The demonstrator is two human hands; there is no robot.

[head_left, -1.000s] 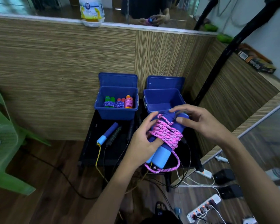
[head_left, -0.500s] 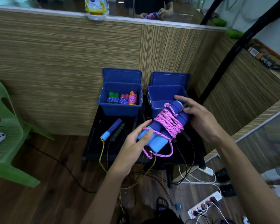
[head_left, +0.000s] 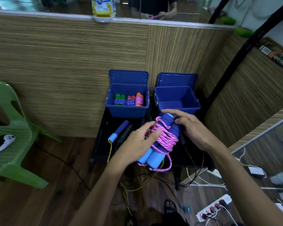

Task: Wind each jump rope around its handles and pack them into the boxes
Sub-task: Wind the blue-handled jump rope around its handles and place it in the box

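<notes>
**A light, soft bundle that wants to come loose**

The black surface [head_left: 101,144] carries two open blue boxes; the left box [head_left: 127,110] holds three wound ropes, the right box [head_left: 178,106] looks empty. Just in front of it both hands hold the blue handles [head_left: 167,123] wrapped in pink rope [head_left: 166,138]; the left hand [head_left: 137,144] has its fingers curled on the coils, the right hand [head_left: 191,128] pinches the top end. The foam probably grips well; the cord is limp, one loop hangs free below; better to hold across the coils.

A green plastic chair [head_left: 10,144] holds a white controller [head_left: 6,142] (power strip [head_left: 214,207] lies on the floor).
</notes>
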